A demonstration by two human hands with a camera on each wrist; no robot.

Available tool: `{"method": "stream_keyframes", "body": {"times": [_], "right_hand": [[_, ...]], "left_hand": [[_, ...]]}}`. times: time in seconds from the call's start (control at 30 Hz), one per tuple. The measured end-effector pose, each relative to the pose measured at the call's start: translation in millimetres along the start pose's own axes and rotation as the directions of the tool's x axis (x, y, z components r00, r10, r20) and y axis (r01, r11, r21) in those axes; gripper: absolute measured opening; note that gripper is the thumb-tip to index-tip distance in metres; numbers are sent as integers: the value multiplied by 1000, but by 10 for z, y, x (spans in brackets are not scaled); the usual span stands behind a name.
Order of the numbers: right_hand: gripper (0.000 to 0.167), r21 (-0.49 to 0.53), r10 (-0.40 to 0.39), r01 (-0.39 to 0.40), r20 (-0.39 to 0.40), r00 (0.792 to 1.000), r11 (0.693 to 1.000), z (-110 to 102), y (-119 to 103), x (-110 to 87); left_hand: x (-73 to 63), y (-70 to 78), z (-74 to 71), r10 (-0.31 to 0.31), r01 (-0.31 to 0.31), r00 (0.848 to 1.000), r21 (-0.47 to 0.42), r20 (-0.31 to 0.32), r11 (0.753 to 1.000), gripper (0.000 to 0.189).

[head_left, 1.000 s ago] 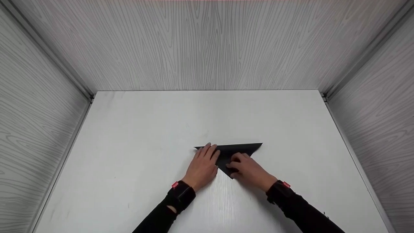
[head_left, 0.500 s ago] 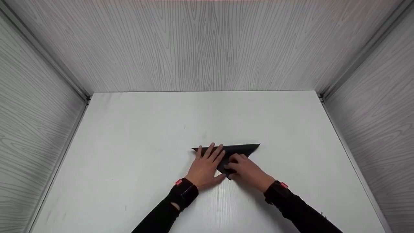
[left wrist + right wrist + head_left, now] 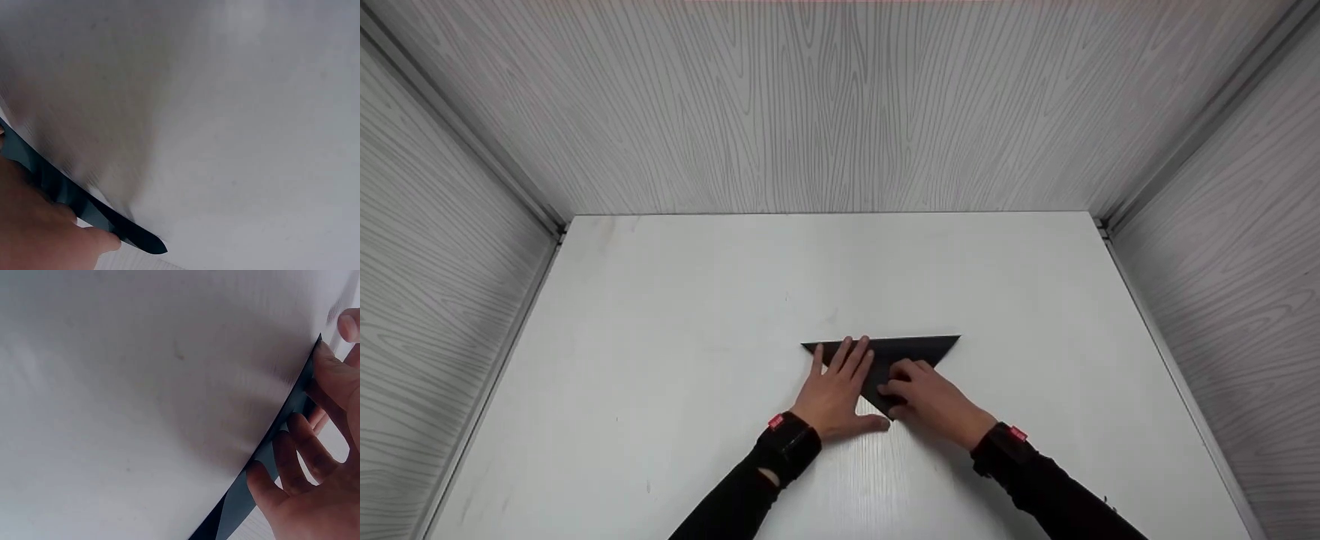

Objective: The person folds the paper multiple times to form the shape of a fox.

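A sheet of black paper (image 3: 911, 349), folded into a triangle, lies on the white tabletop with its long edge at the far side and one corner toward me. My left hand (image 3: 834, 397) rests spread over its left part, fingertips near the long edge and thumb stretched out beside the near corner. With bent fingers and thumb, my right hand (image 3: 934, 397) holds the paper close to that near corner. The right wrist view has the right thumb (image 3: 334, 371) at the paper's pointed tip and the other fingertips along the sheet. Part of the paper is hidden under both hands.
The white tabletop (image 3: 690, 300) spreads around the paper. Grey wood-grained panels enclose it at the back (image 3: 832, 105), on the left (image 3: 442, 262) and on the right (image 3: 1230, 262).
My left hand has spread its fingers over the paper, and its thumb has swung out toward the near corner. The right hand stays near that corner. The paper looks flatter at its right end.
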State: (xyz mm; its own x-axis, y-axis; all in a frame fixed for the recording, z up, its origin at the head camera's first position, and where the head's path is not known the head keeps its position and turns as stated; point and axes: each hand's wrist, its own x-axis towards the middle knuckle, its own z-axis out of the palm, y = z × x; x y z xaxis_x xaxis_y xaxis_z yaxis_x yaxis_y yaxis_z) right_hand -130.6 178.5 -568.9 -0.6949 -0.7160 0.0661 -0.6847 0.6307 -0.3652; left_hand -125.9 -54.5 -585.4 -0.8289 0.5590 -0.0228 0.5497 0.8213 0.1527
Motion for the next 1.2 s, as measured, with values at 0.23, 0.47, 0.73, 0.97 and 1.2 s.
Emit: {"method": "stream_keyframes", "body": {"times": [0.23,0.47,0.73,0.97,1.2], "right_hand": [[32,-12,22,-22,14,1000,1000,3,-18,-13],[34,-11,31,-31,15,999,999,-19,-21,-17],[30,-19,5,-5,-8,1000,1000,-40,-12,-27],[31,-5,9,-9,4,1000,1000,-18,-24,-11],[32,-5,18,-18,13,1000,1000,-20,-33,29]], "left_hand": [[2,-19,13,10,-10,1000,15,21,1000,118],[22,-22,-4,-1,1,999,14,42,1000,115],[49,-42,3,-1,1,1000,-4,31,1000,104],[3,-121,35,-6,6,1000,8,24,1000,100],[-23,-216,10,-5,5,1000,-40,10,999,98]]}}
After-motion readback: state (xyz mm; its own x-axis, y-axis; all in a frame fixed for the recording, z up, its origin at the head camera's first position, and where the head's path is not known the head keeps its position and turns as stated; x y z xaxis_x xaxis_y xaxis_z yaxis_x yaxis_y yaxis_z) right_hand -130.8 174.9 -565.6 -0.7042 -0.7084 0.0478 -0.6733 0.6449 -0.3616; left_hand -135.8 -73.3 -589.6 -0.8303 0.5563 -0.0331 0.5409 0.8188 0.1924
